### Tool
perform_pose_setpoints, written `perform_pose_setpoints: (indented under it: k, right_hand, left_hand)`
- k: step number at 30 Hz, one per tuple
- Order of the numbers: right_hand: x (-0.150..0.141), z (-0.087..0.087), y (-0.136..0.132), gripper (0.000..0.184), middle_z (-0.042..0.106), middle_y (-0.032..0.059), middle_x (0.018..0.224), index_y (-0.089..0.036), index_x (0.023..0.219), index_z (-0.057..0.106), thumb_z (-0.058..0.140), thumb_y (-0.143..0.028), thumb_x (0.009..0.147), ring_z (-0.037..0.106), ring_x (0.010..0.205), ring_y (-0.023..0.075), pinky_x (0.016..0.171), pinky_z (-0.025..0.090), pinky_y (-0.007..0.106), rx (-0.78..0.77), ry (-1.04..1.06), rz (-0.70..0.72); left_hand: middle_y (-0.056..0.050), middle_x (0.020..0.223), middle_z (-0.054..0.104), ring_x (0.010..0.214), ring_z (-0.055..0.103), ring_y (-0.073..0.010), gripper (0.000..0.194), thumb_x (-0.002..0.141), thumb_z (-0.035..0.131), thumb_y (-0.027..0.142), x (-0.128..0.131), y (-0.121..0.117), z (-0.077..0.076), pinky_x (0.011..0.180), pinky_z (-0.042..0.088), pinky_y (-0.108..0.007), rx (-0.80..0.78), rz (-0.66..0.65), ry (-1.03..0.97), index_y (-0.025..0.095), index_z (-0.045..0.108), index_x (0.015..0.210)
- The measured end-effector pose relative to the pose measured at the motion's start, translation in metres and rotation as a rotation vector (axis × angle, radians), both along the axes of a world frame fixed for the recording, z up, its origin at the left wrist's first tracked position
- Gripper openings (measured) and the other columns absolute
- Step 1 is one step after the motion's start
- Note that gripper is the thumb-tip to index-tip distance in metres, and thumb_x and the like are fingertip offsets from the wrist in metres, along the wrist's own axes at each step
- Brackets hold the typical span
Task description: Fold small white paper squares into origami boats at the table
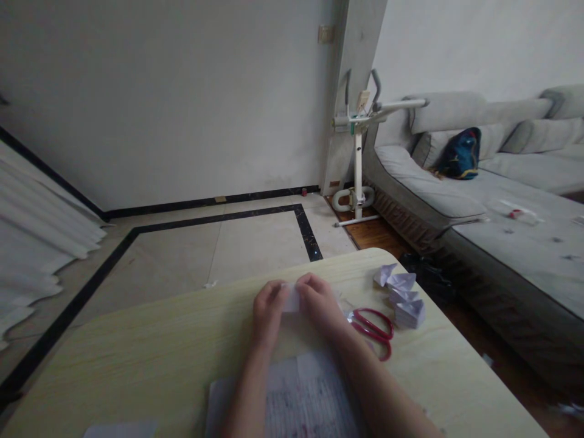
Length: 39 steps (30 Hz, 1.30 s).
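Note:
Both my hands rest on a pale wooden table (150,347) and pinch one small white piece of paper (291,299) between them. My left hand (268,310) grips its left side with curled fingers. My right hand (319,304) grips its right side, fingers bent over the top edge. Red-handled scissors (375,330) lie just right of my right hand. Beyond them sits a small pile of folded white paper shapes (402,295). A printed sheet (301,398) lies under my forearms.
A grey sofa (502,207) with a dark blue bag (460,155) stands to the right. A white exercise machine (358,158) stands by the wall pillar. Tiled floor with a black border lies beyond the table; white curtain folds (31,225) hang at left.

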State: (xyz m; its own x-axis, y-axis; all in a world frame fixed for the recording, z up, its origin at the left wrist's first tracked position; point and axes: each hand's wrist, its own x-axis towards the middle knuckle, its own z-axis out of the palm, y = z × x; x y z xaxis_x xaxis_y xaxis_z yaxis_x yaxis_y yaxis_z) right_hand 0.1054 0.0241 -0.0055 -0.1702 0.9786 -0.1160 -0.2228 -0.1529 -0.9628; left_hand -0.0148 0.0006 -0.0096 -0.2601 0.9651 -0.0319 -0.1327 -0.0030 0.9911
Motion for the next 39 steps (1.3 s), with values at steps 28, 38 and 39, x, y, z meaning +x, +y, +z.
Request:
perform_pose_setpoints:
  k: [28, 38, 39]
  right_hand:
    - [-0.002, -0.002, -0.003, 0.014, 0.052, -0.0052, 0.062, -0.020, 0.084, 0.060, 0.065, -0.032, 0.077, 0.047, 0.054, 0.0108, 0.051, 0.036, 0.022, 0.123, -0.063, -0.032]
    - [-0.002, -0.010, -0.002, 0.016, 0.060, -0.0015, 0.071, -0.019, 0.084, 0.066, 0.069, -0.033, 0.075, 0.052, 0.063, 0.0125, 0.058, 0.041, 0.024, 0.087, -0.042, -0.027]
    - [-0.001, -0.010, -0.002, 0.017, 0.059, -0.0019, 0.070, -0.020, 0.085, 0.066, 0.069, -0.033, 0.075, 0.052, 0.062, 0.0121, 0.057, 0.040, 0.023, 0.074, -0.015, -0.025]
  left_hand:
    - [0.001, 0.068, 0.063, 0.069, 0.054, -0.0146, 0.020, 0.076, 0.064, 0.035, 0.000, 0.002, -0.003, 0.065, 0.042, -0.023, -0.010, 0.023, 0.076, 0.016, 0.064, 0.071]
    - [-0.001, 0.069, 0.065, 0.069, 0.057, -0.0159, 0.022, 0.074, 0.065, 0.037, 0.000, 0.003, -0.002, 0.061, 0.043, -0.023, -0.049, 0.030, 0.063, 0.015, 0.066, 0.073]
    - [-0.001, 0.070, 0.065, 0.069, 0.057, -0.0159, 0.022, 0.074, 0.065, 0.037, 0.000, 0.003, -0.003, 0.062, 0.043, -0.023, -0.053, 0.021, 0.056, 0.015, 0.066, 0.075]
